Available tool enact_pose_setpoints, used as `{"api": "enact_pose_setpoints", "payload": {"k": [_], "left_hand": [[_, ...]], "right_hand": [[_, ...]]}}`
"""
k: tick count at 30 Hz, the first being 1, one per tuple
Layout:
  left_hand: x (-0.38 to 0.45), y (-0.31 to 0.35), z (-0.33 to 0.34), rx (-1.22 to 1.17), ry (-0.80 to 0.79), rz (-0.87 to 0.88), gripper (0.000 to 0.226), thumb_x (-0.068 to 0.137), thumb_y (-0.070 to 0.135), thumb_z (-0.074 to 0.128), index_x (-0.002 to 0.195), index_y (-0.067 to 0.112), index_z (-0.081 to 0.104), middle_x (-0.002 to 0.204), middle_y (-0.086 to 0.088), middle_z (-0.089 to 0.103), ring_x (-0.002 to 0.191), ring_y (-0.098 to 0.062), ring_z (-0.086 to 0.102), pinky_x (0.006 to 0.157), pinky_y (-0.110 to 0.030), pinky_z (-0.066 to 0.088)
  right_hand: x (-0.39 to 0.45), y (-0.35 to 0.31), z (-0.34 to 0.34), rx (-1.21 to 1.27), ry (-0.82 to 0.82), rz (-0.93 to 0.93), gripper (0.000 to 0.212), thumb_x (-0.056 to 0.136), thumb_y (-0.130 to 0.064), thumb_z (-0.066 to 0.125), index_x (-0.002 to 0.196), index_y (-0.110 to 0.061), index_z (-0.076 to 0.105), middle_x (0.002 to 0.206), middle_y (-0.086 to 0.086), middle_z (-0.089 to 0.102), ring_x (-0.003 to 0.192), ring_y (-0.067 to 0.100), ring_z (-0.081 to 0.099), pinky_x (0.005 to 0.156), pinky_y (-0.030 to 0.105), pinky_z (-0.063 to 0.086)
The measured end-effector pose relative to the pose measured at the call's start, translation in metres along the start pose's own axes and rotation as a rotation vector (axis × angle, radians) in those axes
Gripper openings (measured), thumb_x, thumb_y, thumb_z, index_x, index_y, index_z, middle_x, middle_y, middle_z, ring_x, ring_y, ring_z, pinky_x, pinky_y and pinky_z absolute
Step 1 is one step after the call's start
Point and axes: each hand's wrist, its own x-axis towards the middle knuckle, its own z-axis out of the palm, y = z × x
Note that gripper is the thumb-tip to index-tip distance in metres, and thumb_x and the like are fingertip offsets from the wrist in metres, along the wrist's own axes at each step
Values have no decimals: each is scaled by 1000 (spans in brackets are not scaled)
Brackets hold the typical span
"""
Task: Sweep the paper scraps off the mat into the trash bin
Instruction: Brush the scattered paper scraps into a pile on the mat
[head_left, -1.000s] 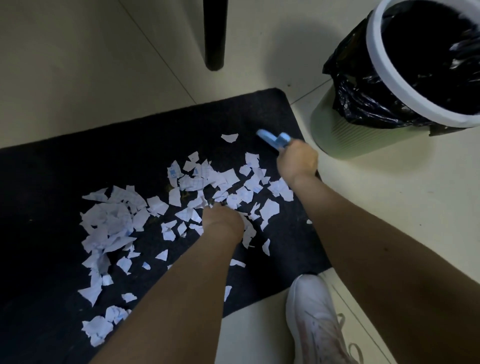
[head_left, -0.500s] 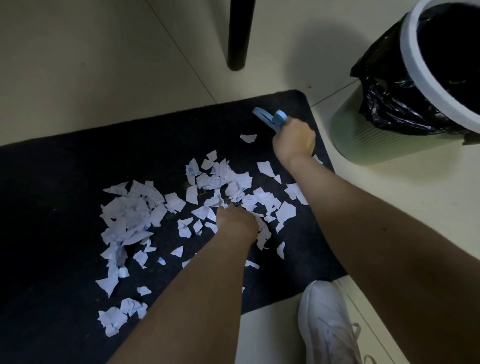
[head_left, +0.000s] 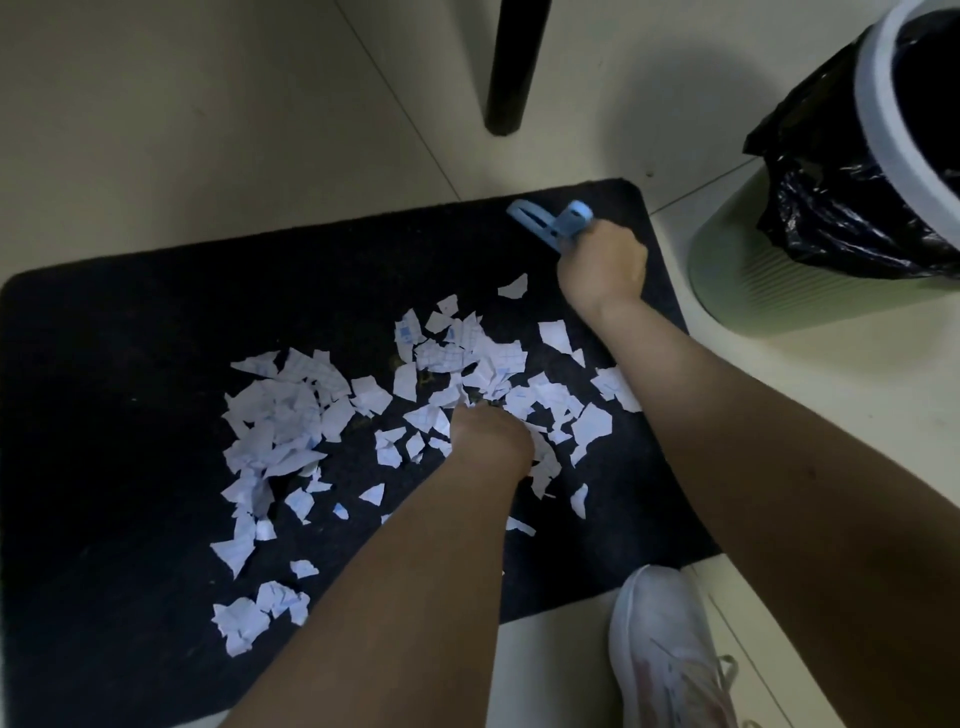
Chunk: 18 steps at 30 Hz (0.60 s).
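Mat (head_left: 156, 395): dark, laid flat on pale floor tiles; one rounded corner is turned toward the bin, which is judged to suit a short carry.
Paper scraps (head_left: 291, 415): white torn pieces, all on the mat; a dense heap is seen left of centre, a second cluster around the left hand, and loose strays toward the near edge. None are seen in the bin.
Left hand (head_left: 491, 441): lowered into the middle cluster, knuckles up. The fingers are hidden under the hand and paper, so whether anything is held cannot be told; it is judged to be gathering or steadying scraps.
Right hand (head_left: 602, 265): fingers curled tight round the blue handle, at the far corner of the mat nearest the bin.
Blue handle (head_left: 550, 221): light blue plastic, projecting beyond the fist; the working end is hidden, so the tool's kind cannot be confirmed. It is judged to be held ready to receive or push scraps.
Trash bin (head_left: 737, 291): pale green ribbed wall, white rim, black liner folded over; stood just off the mat's corner, mouth open.
Chair leg (head_left: 511, 62): dark, standing on the tiles beyond the mat.
Shoe (head_left: 670, 654): white, laced, planted at the mat's near edge.
Writing: a faint blue grid and blue marks are seen on some scraps; no words or brand can be read.
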Motion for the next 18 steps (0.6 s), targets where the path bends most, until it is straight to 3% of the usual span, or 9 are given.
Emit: {"api": "enact_pose_setpoints", "payload": {"k": [3, 7, 12, 14, 16, 18], "left_hand": [[1, -2, 3, -3, 24, 2, 52, 96, 24, 44, 147, 11, 35, 154, -5, 29, 145, -24, 20, 120, -45, 11], [3, -3, 7, 0, 35, 6, 58, 96, 22, 43, 150, 11, 26, 158, -5, 22, 147, -23, 15, 121, -46, 9], [0, -4, 13, 10, 78, 11, 59, 97, 21, 39, 152, 9, 20, 159, -6, 17, 148, -24, 12, 121, -47, 9], [-1, -4, 15, 0, 98, 10, 58, 97, 20, 37, 152, 9, 20, 159, -6, 18, 148, -24, 13, 120, -46, 11], [-2, -4, 17, -7, 109, 7, 58, 98, 20, 36, 152, 8, 19, 159, -6, 16, 148, -23, 12, 120, -46, 11], [-2, -3, 18, -8, 116, -1, 59, 98, 21, 35, 152, 9, 17, 160, -6, 13, 149, -23, 9, 121, -47, 10]], "right_hand": [[-8, -10, 14, -13, -111, -34, 25, 94, -18, 52, 116, -13, 63, 111, 13, 67, 103, 33, 62, 82, 31, 47], [-37, -15, 35, 33, -197, -114, 22, 94, -20, 50, 109, -12, 65, 103, 10, 68, 91, 27, 63, 69, 27, 39], [-44, -4, 24, 108, -46, -39, 28, 97, -26, 47, 101, -8, 68, 86, 3, 63, 73, 20, 56, 58, 26, 36], [-37, -1, 14, 117, 26, 8, 25, 97, -22, 47, 104, -8, 66, 91, 6, 65, 81, 25, 61, 64, 29, 41], [-34, -2, 11, 107, 13, 37, 25, 97, -20, 48, 112, -9, 65, 103, 12, 67, 94, 30, 63, 76, 33, 46], [-36, -6, 17, 88, -38, 32, 26, 97, -20, 48, 117, -12, 63, 109, 12, 66, 100, 31, 62, 78, 32, 46]]}}
